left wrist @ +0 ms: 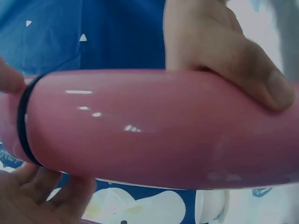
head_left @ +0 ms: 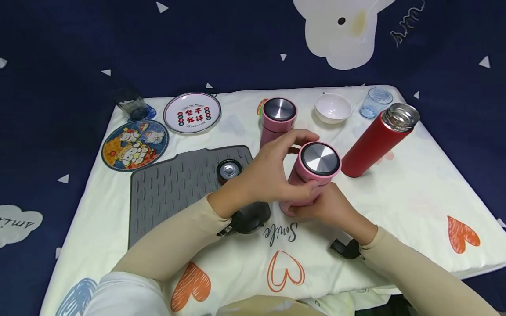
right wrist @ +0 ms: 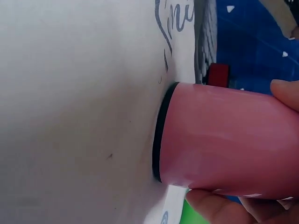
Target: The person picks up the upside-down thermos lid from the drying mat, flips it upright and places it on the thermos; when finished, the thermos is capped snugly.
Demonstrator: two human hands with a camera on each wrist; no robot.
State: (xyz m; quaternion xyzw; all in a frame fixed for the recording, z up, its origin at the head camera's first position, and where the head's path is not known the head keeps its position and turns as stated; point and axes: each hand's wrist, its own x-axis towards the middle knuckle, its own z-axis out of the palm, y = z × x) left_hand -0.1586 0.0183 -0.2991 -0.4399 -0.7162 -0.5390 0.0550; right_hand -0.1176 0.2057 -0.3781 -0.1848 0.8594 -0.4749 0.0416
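Note:
A pink thermos (head_left: 297, 177) with a steel-topped lid (head_left: 320, 159) stands near the middle of the table, between both hands. My left hand (head_left: 272, 171) grips it around the lid end, thumb on the near side and fingers curled behind. Lower down, my right hand (head_left: 330, 204) holds the body; in the left wrist view its thumb lies along the pink wall (left wrist: 140, 130). The right wrist view shows the thermos's black-ringed base (right wrist: 163, 135) at the white cloth. Just behind stands a second pink thermos (head_left: 278, 115), partly hidden by my left hand.
An uncapped red flask (head_left: 371, 145) stands to the right. On the grey mat (head_left: 170, 188) lies a small dark lid (head_left: 229, 170). Farther back are a white bowl (head_left: 333, 109), a blue glass (head_left: 375, 103), a white plate (head_left: 192, 113), a cartoon-printed disc (head_left: 135, 145) and a dark glass (head_left: 132, 105).

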